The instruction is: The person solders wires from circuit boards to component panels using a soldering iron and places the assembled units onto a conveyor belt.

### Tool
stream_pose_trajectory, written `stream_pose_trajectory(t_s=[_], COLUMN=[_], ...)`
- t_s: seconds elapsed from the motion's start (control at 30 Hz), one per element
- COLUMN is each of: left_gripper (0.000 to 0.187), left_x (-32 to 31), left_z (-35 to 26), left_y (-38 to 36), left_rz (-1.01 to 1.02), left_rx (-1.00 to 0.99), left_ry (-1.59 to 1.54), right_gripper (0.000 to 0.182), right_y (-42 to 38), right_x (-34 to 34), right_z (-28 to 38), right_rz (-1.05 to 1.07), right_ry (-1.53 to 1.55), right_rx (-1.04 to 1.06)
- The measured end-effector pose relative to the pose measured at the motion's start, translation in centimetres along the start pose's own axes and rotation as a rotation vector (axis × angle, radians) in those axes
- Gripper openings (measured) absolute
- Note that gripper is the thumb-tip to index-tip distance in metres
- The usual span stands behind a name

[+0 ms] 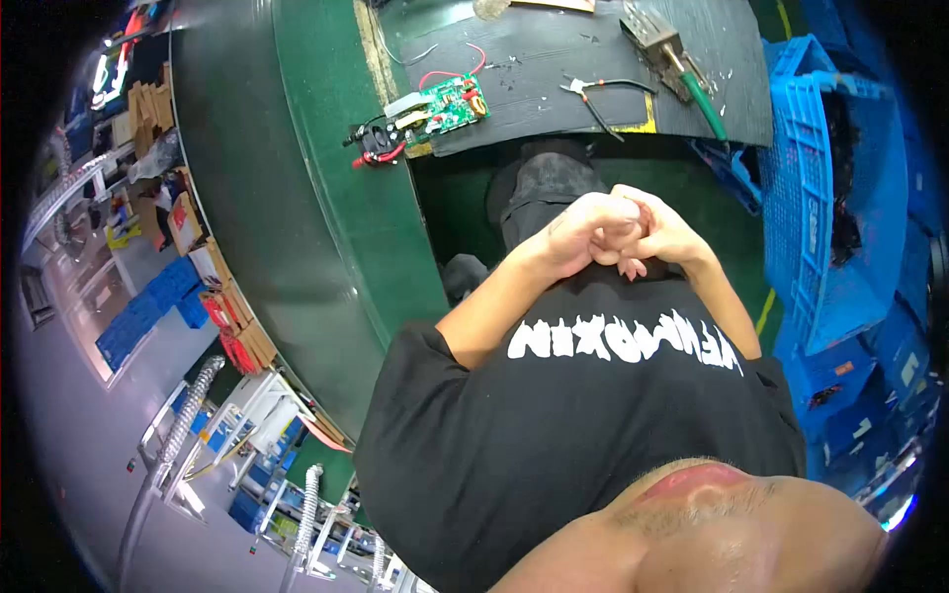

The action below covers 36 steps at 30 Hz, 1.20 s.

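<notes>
Green circuit board (pixel 457 107), its wires trailing, at the near left corner of the black mat (pixel 534 99) on the tabletop (pixel 341 198). Cutters (pixel 597 99) lie near the mat's near edge, handles spread; right of them, a green-handled tool (pixel 698 99). Below, the left hand (pixel 591 233) and right hand (pixel 664 231) clasp each other, grip closed, fingers curled together before a black shirt (pixel 593 425).
</notes>
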<state>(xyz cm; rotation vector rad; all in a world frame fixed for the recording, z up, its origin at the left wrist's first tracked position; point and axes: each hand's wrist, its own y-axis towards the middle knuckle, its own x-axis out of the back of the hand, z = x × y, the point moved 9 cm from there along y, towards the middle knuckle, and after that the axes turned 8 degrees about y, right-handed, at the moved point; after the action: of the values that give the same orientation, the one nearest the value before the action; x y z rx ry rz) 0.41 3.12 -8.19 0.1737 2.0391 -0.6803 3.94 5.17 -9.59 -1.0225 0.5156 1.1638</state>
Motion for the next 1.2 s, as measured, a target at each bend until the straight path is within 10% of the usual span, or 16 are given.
stream_pose_trajectory(t_s=[0.07, 0.17, 0.4, 0.53, 0.57, 0.87, 1.2], left_gripper=[0.015, 0.039, 0.037, 0.04, 0.042, 0.034, 0.033], left_x=[2.1, 7.2, 15.9, 19.3, 19.9, 23.3, 20.5], left_z=[0.6, -3.4, -8.7, -16.4, -18.4, -28.3, -32.6], left_y=[-1.3, -4.2, -0.8, -1.7, -2.9, -6.5, -2.5], left_rz=[0.052, -0.42, -0.369, -0.537, -0.62, -1.082, -0.984], left_rx=[-0.053, -0.298, -0.165, -0.321, -0.385, -0.362, -0.667], left_ry=[-0.255, 0.103, 0.343, 0.706, 0.728, 1.437, 2.4], right_gripper=[0.037, 0.034, 0.041, 0.071, 0.068, 0.063, 0.058], right_y=[-1.9, -3.6, 7.7, 17.9, 19.6, 20.2, 16.2], right_x=[2.0, 9.5, 31.6, 36.8, 36.8, 34.8, 44.3], right_z=[-1.3, -3.7, -16.2, -25.9, -26.9, -23.9, -19.9], right_rz=[-0.042, -0.219, -0.78, -0.459, -0.693, -0.834, -0.962], right_ry=[-0.003, -0.135, -0.781, -1.326, -1.713, -1.371, -1.1], right_rx=[0.049, 0.103, -0.145, -0.592, -0.169, 0.051, 0.434])
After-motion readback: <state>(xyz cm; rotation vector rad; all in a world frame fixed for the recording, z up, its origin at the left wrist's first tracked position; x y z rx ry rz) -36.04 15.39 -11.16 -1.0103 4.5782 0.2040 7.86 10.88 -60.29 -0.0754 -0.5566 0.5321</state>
